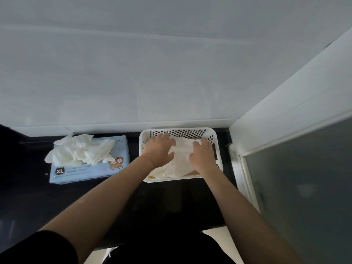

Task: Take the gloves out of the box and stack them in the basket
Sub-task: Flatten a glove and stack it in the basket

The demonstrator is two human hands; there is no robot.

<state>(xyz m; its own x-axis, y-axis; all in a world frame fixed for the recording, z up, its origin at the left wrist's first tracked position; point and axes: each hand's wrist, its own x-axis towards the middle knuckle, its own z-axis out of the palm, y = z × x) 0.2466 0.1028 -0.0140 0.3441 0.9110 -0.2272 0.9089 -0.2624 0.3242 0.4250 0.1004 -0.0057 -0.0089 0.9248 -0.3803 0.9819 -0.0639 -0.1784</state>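
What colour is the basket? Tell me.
White, with perforated walls; the head view shows the basket.

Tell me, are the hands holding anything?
Neither grips anything. The left hand and right hand press flat on the white gloves in the basket.

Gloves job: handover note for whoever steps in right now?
Left hand: flat on the gloves in the basket, fingers spread.
Right hand: pressing the same pile, fingers loosely bent.
Basket: on the dark counter, against the wall.
Box: left of the basket, with a bunch of gloves sticking out of its top.
Done: some gloves laid in the basket.
Left: pull out the rest and stack them.
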